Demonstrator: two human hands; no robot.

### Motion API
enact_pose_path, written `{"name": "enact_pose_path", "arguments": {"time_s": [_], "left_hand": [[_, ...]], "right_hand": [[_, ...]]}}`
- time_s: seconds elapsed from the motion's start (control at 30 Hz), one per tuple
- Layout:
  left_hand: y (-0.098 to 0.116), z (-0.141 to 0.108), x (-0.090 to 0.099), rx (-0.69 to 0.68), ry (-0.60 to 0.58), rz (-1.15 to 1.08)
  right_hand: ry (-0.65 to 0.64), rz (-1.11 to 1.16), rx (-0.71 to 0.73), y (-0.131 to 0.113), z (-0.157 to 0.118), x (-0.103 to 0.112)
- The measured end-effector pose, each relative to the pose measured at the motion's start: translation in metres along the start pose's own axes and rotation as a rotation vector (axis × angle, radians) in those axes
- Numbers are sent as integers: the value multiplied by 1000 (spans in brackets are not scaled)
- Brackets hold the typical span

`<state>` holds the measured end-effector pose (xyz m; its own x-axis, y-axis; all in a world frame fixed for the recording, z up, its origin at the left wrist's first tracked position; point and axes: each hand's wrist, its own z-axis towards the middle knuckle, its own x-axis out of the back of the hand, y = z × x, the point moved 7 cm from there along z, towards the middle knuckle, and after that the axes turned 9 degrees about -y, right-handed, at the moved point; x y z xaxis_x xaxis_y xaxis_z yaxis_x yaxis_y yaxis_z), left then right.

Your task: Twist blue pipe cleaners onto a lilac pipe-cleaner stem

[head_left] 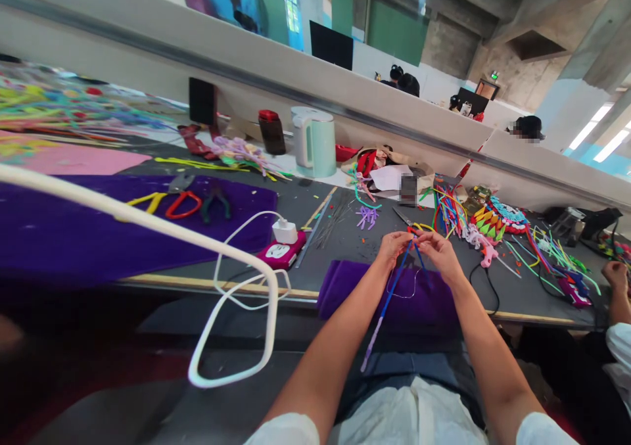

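Observation:
My left hand [393,246] and my right hand [438,251] meet over the front of the table. Between their pinched fingertips is a blue pipe cleaner [397,281], bent at the top, its longer leg hanging down to a pale lilac end. A small orange-red bit shows at the fingertips, too small to name. Beneath the hands lies a folded purple cloth [345,287], with a thin looped cord or wire across it. Just behind them are scissors [404,217] and a yellow handle. Short purple pipe cleaner pieces [367,217] lie to the left.
A white tubular arm [148,218] crosses the left foreground. A pink power strip [280,253] holds a white plug. Pliers [183,202] rest on purple cloth. Behind stand a mint kettle [320,142] and red-lidded jar [272,133]. Another person's hand [616,275] is at right.

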<state>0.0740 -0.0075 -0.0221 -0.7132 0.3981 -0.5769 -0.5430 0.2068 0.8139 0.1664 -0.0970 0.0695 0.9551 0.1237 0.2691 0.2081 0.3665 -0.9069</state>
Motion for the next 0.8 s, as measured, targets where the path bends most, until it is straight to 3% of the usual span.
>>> {"name": "enact_pose_path", "arguments": {"time_s": [0.1,0.2,0.33,0.47,0.63,0.8], "left_hand": [[-2,1,-1,12,-34,-32],[-4,2,-2,27,-54,-52],[-6,3,-4,48,-70,-56],[-7,2,-6,59,-85,-49],[-6,-3,-15,44,-132,86],[-1,-10,-27,53,-196,250]], "right_hand": [[-6,-182,129,-5,-2,-1],[-28,-546,216,-8,-7,-6],[-39,-939,241,-7,-11,-8],[-41,-1162,264,-9,-10,-9],[-21,-1194,301,-18,-8,-7],[208,-944,163,-9,2,23]]}}
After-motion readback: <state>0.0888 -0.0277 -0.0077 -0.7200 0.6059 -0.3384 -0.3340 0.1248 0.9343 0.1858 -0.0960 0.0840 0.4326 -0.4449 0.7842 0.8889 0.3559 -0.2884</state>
